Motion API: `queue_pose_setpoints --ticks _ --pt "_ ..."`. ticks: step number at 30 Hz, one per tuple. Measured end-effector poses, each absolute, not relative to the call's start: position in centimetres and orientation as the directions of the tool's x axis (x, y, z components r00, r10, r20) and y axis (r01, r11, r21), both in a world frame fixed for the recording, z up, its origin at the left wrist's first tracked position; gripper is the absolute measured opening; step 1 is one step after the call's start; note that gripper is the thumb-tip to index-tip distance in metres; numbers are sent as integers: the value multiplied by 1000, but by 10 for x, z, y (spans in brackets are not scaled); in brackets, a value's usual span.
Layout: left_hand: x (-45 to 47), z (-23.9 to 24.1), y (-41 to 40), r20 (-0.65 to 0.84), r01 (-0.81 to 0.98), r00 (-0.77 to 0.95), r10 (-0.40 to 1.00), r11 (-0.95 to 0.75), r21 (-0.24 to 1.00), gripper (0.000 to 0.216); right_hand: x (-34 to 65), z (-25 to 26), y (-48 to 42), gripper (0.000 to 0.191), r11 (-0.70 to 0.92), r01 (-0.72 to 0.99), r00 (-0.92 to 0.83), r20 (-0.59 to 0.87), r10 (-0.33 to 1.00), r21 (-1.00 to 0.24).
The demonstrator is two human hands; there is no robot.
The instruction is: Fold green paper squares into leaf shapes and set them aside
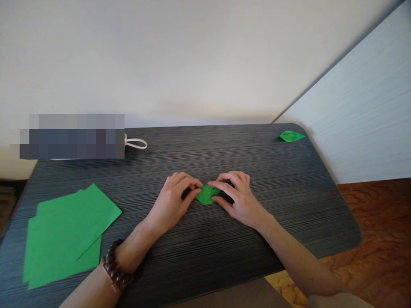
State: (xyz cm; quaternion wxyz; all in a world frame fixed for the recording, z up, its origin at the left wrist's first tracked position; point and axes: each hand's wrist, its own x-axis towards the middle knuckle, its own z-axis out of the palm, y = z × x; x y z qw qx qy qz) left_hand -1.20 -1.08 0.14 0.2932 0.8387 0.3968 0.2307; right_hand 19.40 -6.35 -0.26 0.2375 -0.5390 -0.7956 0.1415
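Note:
A small, partly folded piece of green paper (206, 196) lies on the dark striped table (289, 205), near its middle. My left hand (175, 199) pinches its left edge with thumb and fingertips pressed together. My right hand (236, 196) presses on its right side, fingers curled over it, so that part of the paper is hidden. A dark bead bracelet (117, 267) sits on my left wrist.
A stack of flat green paper sheets (66, 233) lies at the table's left front. A finished green folded shape (291, 136) rests at the far right corner. A white cord loop (136, 143) lies at the back left beside a blurred object. A wall panel stands to the right, with wooden floor below it.

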Motion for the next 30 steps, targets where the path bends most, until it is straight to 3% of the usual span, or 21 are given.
queue_pose_setpoints --ticks 7,13,22,30 --pt "-13 4 -9 123 511 531 838 -432 743 6 198 -2 -60 40 355 696 -258 243 935 -624" --pt "-13 3 -10 139 526 538 832 -460 715 6 199 -2 -57 26 281 583 -207 195 959 -762" --pt "-16 -3 -10 249 477 611 752 -600 642 24 198 -6 -59 23 326 633 -186 271 945 -702" --pt "-15 -4 -14 332 458 579 744 -634 623 13 199 -9 -57 23 320 583 -111 317 942 -747"
